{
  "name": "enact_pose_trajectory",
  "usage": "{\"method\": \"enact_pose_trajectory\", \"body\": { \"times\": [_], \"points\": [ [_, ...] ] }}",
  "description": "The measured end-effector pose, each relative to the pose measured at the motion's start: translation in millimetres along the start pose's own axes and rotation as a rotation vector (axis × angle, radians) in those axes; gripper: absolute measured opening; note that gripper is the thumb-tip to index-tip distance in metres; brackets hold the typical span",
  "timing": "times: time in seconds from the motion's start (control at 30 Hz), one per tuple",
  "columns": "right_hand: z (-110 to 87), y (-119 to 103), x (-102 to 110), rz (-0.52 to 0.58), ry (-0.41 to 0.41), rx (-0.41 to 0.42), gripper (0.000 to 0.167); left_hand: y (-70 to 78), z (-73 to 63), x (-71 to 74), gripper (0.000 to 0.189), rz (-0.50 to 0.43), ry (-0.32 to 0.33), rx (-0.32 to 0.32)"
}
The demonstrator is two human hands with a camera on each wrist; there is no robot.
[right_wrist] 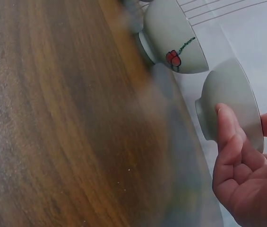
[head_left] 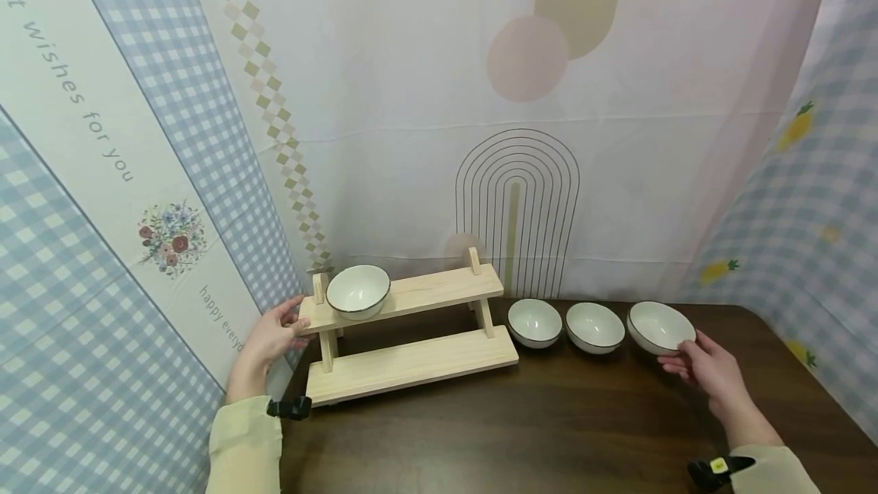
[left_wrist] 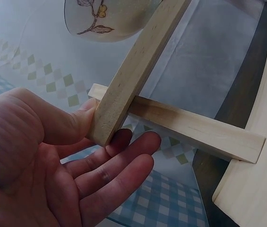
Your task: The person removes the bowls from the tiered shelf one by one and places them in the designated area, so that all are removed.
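A two-tier wooden shelf (head_left: 411,360) stands at the left of the dark table. My left hand (head_left: 273,334) pinches the left end of its upper board (left_wrist: 138,71), thumb on top and fingers beneath. On that board, near its left end, rests a white bowl (head_left: 358,290). At the far right, my right hand (head_left: 706,368) grips the rim and side of another white bowl (head_left: 660,326). Its thumb lies over the rim, and the fingers support the outer wall (right_wrist: 230,94). Two more white bowls, one in the middle (head_left: 594,328) and one by the shelf (head_left: 534,323), sit in the same row.
Behind the table (head_left: 549,418) hangs a pale patterned cloth (head_left: 384,197). Blue checked cloths close off the left (head_left: 171,29) and right (head_left: 796,250) sides. The shelf has small upright posts (head_left: 474,260) above its upper board.
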State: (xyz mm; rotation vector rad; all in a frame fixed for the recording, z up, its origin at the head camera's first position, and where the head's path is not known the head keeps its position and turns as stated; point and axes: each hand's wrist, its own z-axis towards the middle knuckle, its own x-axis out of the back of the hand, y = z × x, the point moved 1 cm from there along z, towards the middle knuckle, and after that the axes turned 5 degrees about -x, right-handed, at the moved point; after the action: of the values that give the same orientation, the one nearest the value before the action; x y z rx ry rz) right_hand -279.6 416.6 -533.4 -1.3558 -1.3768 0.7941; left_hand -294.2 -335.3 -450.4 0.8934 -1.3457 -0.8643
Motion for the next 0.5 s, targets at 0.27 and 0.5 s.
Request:
{"method": "enact_pose_trajectory", "body": {
  "times": [0.27, 0.5],
  "points": [
    [6.4, 8.7, -1.2, 0.019, -0.013, -0.003, 0.076, 0.7, -0.6, -1.8, 0.066, -0.008, -0.002, 0.004],
    [8.2, 12.1, -2.6, 0.013, -0.013, -0.011, 0.076, 1.2, -0.6, -1.6, 0.065, -0.001, -0.002, 0.012]
  ]
}}
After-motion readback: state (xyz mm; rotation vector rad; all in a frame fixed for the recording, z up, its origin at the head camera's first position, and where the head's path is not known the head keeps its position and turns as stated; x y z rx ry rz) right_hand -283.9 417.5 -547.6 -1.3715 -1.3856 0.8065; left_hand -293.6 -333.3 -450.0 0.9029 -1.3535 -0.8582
